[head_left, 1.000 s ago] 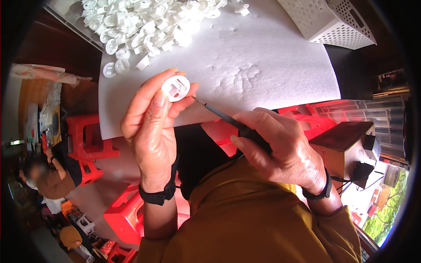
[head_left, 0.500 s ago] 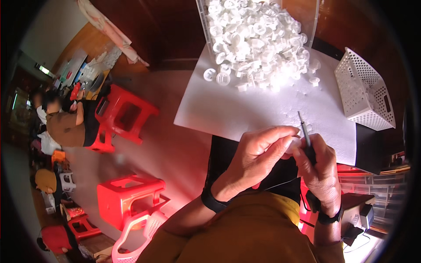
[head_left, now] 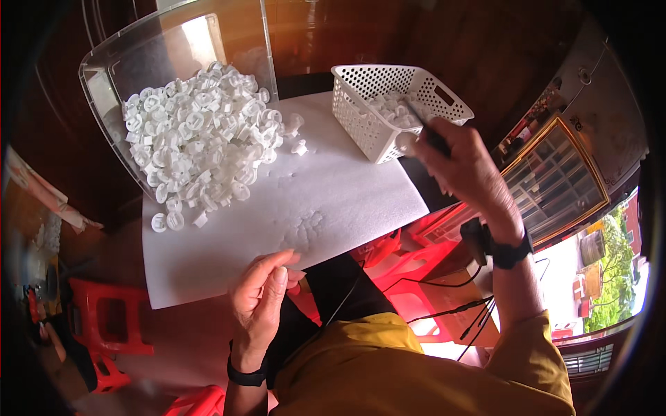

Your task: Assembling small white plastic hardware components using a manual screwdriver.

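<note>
My right hand point(head_left: 468, 163) is raised at the near right side of a white perforated basket point(head_left: 378, 142). It grips a thin dark-handled tool point(head_left: 436, 139) whose slim tip points over the basket. A whitish round piece point(head_left: 405, 143) shows by its fingertips, blurred; whether the fingers hold it I cannot tell. Small white plastic parts point(head_left: 395, 107) lie inside the basket. My left hand point(head_left: 260, 295) hovers by the front edge of the white foam sheet point(head_left: 347, 194), thumb and fingers apart, with nothing visible in it. A big heap of white plastic parts point(head_left: 198, 132) spills onto the sheet.
A clear plastic bin point(head_left: 104, 104) lies behind and around the heap. Loose white parts point(head_left: 298, 147) are scattered near it. Black cables point(head_left: 444, 283) hang at my right, over a cardboard box point(head_left: 451, 305). Red plastic stools point(head_left: 111, 315) stand on the floor at left.
My hands were together around a small white part; now they are apart. The right hand has moved to the basket with the tool, and the view has turned right.
</note>
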The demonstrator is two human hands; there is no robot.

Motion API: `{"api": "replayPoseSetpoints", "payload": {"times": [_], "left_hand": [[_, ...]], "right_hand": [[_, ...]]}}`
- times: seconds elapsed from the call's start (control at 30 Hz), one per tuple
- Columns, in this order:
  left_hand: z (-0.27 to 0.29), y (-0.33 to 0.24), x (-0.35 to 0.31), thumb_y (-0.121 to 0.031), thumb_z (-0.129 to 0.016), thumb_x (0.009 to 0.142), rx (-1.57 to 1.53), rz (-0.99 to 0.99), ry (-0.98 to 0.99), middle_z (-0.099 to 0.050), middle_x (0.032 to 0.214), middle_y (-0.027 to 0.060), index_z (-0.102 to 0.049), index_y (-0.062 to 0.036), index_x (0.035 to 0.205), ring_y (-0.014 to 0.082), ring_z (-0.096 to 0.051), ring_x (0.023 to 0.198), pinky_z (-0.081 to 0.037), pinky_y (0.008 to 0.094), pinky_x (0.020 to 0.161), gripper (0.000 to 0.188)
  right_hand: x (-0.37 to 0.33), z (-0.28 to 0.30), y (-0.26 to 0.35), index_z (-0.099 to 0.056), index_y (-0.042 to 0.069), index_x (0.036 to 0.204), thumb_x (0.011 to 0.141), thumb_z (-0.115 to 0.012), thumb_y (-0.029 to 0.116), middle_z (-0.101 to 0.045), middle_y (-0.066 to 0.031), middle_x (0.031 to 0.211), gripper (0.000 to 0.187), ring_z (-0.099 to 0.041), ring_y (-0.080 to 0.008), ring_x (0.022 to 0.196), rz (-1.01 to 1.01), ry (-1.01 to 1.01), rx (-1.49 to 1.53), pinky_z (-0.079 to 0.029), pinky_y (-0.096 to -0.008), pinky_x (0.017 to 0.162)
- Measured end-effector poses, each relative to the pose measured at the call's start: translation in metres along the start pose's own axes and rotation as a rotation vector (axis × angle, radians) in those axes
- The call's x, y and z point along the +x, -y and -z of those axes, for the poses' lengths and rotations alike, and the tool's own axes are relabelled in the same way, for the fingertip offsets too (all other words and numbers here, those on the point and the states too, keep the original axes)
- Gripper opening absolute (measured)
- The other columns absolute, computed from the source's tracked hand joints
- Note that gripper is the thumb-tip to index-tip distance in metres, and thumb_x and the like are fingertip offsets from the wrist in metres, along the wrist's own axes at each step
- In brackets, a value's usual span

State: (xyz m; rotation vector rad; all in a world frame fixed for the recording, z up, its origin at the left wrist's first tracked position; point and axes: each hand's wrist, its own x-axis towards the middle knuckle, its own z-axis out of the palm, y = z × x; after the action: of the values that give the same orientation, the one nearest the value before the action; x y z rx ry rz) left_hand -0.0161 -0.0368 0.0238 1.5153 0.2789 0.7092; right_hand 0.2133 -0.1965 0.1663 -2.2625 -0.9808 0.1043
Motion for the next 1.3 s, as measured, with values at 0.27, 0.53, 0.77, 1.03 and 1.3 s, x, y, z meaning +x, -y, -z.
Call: {"api": "replayPoseSetpoints", "payload": {"times": [0.27,0.53,0.77,1.03,1.3], "left_hand": [[0.003,-0.001,-0.01,-0.013,-0.053,0.096,0.027,-0.025,-0.013,-0.065,0.094,0.0119,-0.062,0.0036,0.108,0.0157,-0.066,0.076,-0.053,0.0246,0.066,0.022],[0.014,-0.009,-0.015,-0.013,-0.052,0.097,0.173,-0.076,0.037,-0.064,0.095,0.0103,-0.062,0.0044,0.108,0.0152,-0.065,0.083,-0.053,0.0259,0.074,0.023],[0.032,0.004,-0.021,-0.012,-0.05,0.097,0.149,-0.034,-0.088,-0.065,0.099,0.0102,-0.061,0.0037,0.109,0.0142,-0.063,0.088,-0.052,0.0273,0.081,0.023],[0.051,0.006,-0.02,-0.012,-0.049,0.098,-0.155,-0.098,-0.402,-0.063,0.11,0.0121,-0.059,0.0028,0.116,0.0181,-0.062,0.098,-0.049,0.0295,0.086,0.025],[0.078,0.012,-0.018,-0.01,-0.048,0.097,-0.011,-0.149,-0.588,-0.047,0.132,0.0109,-0.059,-0.0001,0.118,0.0198,-0.053,0.113,-0.042,0.0329,0.098,0.026]], "right_hand": [[0.008,-0.012,0.007,-0.061,-0.002,0.098,0.085,-0.067,0.025,-0.048,0.0004,0.056,0.03,-0.046,-0.0065,0.045,0.163,-0.057,0.114,-0.036,-0.024,0.043],[0.042,-0.081,0.076,-0.057,-0.003,0.091,0.088,-0.065,0.033,-0.056,-0.0072,0.06,0.037,-0.057,-0.0127,0.05,0.273,0.486,0.07,-0.046,-0.0281,0.046],[0.074,-0.142,0.118,-0.047,-0.006,0.106,0.09,-0.05,0.015,-0.061,-0.0258,0.083,0.027,-0.06,-0.0417,0.082,0.59,0.564,-0.325,-0.044,-0.0466,0.073],[0.067,-0.237,0.158,-0.054,-0.001,0.093,0.082,-0.048,0.004,-0.06,-0.0167,0.089,0.014,-0.059,-0.0327,0.091,1.088,0.498,-0.079,-0.046,-0.0367,0.077],[0.068,-0.207,0.162,-0.053,0.001,0.1,0.076,-0.048,0.001,-0.058,-0.0127,0.09,0.024,-0.057,-0.029,0.096,0.905,0.613,-0.501,-0.041,-0.0381,0.083]]}}
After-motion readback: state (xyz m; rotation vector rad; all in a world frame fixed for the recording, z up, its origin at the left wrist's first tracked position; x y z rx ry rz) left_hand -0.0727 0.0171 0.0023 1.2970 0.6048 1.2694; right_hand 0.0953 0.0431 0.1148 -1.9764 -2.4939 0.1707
